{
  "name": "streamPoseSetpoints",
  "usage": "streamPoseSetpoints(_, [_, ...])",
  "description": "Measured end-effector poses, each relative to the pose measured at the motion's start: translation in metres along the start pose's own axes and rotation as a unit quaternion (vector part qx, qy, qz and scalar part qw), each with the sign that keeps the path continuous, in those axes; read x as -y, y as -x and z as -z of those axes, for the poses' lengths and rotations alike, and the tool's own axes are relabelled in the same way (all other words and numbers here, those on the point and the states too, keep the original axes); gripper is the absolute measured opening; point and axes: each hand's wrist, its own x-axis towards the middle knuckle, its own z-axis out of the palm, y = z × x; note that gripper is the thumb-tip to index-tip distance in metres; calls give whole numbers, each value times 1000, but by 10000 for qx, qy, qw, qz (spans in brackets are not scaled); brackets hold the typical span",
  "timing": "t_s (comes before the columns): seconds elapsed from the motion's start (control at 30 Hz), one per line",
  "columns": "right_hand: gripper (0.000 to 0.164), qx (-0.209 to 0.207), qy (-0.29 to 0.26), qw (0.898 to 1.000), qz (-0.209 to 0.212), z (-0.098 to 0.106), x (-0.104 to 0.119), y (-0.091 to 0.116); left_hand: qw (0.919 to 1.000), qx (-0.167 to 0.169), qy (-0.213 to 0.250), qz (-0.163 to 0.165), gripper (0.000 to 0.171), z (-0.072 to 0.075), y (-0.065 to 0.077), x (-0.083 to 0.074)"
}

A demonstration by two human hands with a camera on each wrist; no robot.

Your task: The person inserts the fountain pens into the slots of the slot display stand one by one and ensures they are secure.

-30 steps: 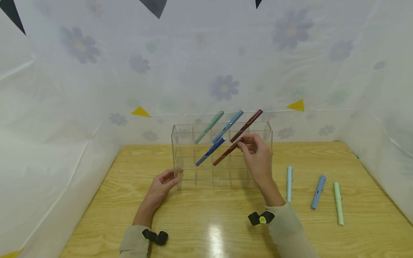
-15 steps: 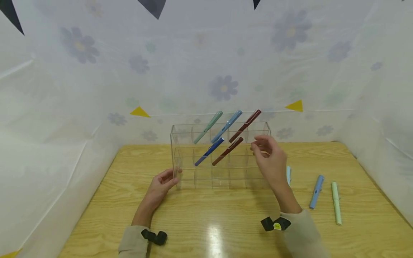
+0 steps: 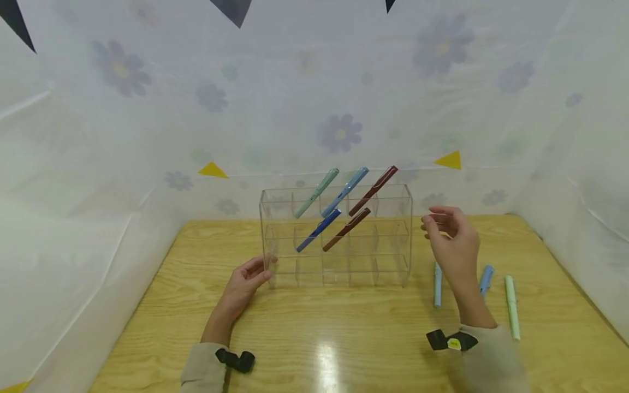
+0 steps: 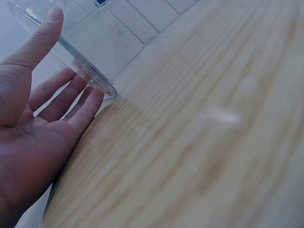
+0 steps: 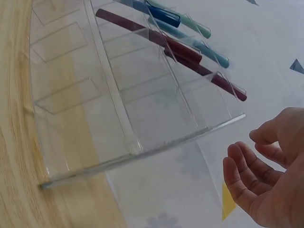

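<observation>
A clear acrylic pen rack [image 3: 336,273] with three tiers stands on the table. Its top tier holds a green pen [image 3: 316,194], a light blue pen [image 3: 345,192] and a dark red pen [image 3: 373,191], all slanting. One tier lower lean a dark blue pen [image 3: 318,231] and another dark red pen [image 3: 346,230]. My left hand [image 3: 248,281] holds the rack's left side, thumb in front and fingers along the outer panel, as the left wrist view also shows. To the right of the rack, my right hand [image 3: 454,243] is in the air with fingers loosely bent, holding nothing.
Three pens lie on the wooden table [image 3: 295,338] at the right: a pale blue one [image 3: 438,286], a blue one [image 3: 486,279] partly behind the right wrist, and a light green one [image 3: 512,308]. White flowered curtains [image 3: 275,82] enclose the table at the back and sides.
My right hand has let go of the lower dark red pen and moved right, away from the rack. That pen stays in the middle tier. The left hand has kept its place.
</observation>
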Motion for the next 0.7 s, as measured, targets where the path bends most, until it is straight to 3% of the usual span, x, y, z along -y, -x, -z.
streamPoseSetpoints(0.4, [26,-198,1053,9897,-947,26,-46,0,10000,-8,-55,19,48,-1,1,-2])
streamPoseSetpoints(0.5, [29,-16,1406,9828,-1195,30,-52,2,10000,-18,-82,25,48,-1,1,-1])
streamPoseSetpoints(0.7, [42,763,1918,9632,-1719,37,-67,6,9999,22,-111,2,50,1,0,0])
